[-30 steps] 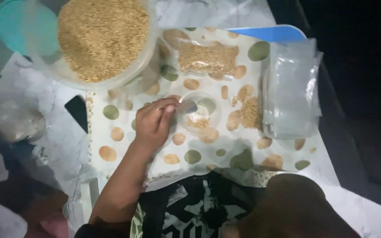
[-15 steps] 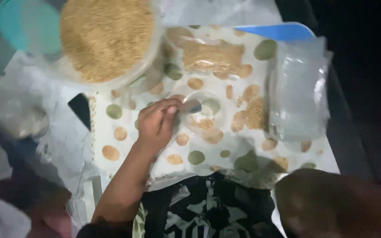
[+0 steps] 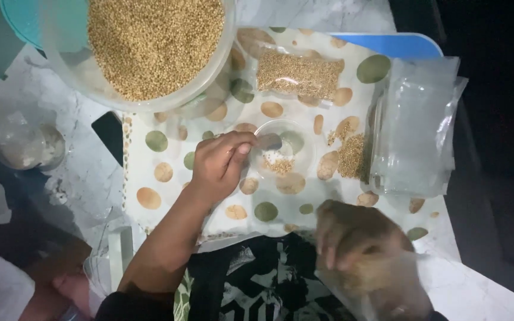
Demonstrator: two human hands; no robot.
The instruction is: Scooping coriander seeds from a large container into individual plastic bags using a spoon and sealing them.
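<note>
While the right hand (image 3: pixel 358 238) sits nearest the camera at about five o'clock, its fingers (image 3: pixel 328 252) are curled shut over the mouth of a thin clear bag (image 3: pixel 388 285) with a little pale grain blurred inside; that bag looks light, limp and slippery, best pinched at its top edge so the grain does not spill. Further out, near the centre, the left hand (image 3: pixel 218 163) has its fingers closed on something small at the rim of a small clear bowl (image 3: pixel 284 151), which stands on the spotted cloth (image 3: pixel 150 199) and holds a thin scatter of grain (image 3: pixel 278 165). What is pinched is too blurred to tell. I judge the bowl stiff but very light, easily tipped, so it wants steadying at the rim. At three o'clock lies a stack of empty clear bags (image 3: pixel 414 131), with a spill of loose grain (image 3: pixel 352 156) just beside it, between stack and bowl. Farther off at twelve o'clock lies a filled, flat packet of grain (image 3: pixel 298 74). At eleven o'clock a large clear tub (image 3: pixel 150 47) heaped with grain overhangs the table (image 3: pixel 78 172) and crowds the reach to the packet.
</note>
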